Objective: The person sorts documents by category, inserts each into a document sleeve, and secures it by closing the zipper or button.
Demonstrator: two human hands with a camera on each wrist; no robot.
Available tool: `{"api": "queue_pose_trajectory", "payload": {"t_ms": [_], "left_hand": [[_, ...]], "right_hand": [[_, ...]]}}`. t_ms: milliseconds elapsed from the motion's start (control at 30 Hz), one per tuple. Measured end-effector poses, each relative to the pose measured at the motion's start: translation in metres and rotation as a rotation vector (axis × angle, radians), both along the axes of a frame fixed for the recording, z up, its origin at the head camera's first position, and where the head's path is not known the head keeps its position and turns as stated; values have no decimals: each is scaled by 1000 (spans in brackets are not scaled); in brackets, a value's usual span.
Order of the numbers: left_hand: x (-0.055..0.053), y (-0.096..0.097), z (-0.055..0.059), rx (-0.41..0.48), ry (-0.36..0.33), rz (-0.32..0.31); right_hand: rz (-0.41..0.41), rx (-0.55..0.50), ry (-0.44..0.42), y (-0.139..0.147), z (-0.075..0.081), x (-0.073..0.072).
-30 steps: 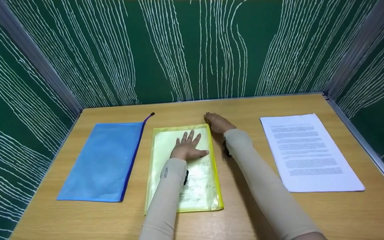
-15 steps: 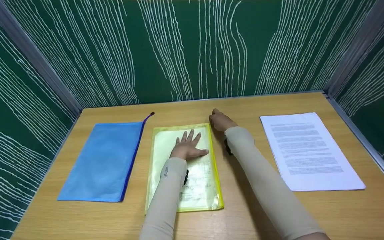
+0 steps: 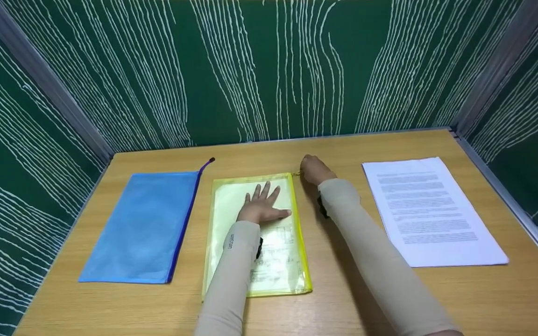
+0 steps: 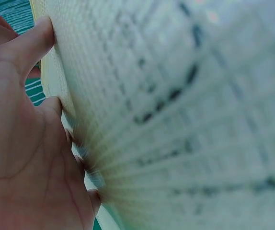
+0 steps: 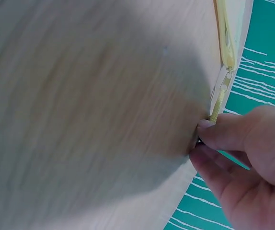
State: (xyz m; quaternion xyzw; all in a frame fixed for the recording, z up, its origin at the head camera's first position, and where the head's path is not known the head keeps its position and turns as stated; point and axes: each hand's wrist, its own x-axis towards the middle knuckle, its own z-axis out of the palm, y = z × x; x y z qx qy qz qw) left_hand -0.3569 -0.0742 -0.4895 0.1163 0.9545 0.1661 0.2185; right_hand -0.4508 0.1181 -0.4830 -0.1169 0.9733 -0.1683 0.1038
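A yellow mesh zip pouch [image 3: 280,254] with papers inside lies flat in the middle of the table. My left hand [image 3: 262,209] rests on its upper half, fingers spread and straight; the left wrist view shows that hand [image 4: 32,134] against the mesh [image 4: 176,110]. Past the pouch's far right corner, my right hand [image 3: 317,171] pinches the yellow zipper pull cord [image 5: 217,106] between thumb and finger. In the right wrist view the cord runs taut from the metal slider [image 5: 226,81] at the corner. The cord's end is hidden in the fingers.
To the left lies a blue zip pouch [image 3: 140,228], its purple zipper tail [image 3: 207,164] pointing away. A stack of printed paper [image 3: 430,210] lies at the right. Green walls [image 3: 297,70] with white lines enclose the wooden table [image 3: 339,303] on three sides.
My right hand has shifted slightly right, away from the yellow pouch's far corner, and its fingers have closed in on the pull cord. The left hand has stayed in place.
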Motion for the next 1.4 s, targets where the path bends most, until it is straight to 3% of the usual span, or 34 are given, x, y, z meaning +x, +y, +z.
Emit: {"api": "queue_pose_trajectory", "payload": {"t_ms": [133, 367, 467, 700, 833, 1100, 1400], "left_hand": [[0, 1, 0, -2, 2, -1], [2, 2, 0, 16, -11, -3], [3, 1, 0, 17, -4, 3], [2, 1, 0, 2, 3, 18], [1, 0, -2, -13, -2, 23], [3, -2, -4, -18, 14, 11], [4, 1, -2, 12, 11, 3]], "right_hand": [[-34, -15, 35, 3, 2, 4], [-9, 18, 168, 13, 1, 10], [-48, -29, 116, 17, 1, 12], [-184, -250, -78, 23, 4, 20], [-206, -335, -110, 24, 3, 25], [-161, -391, -76, 30, -4, 33], [-168, -398, -39, 32, -7, 42]]}}
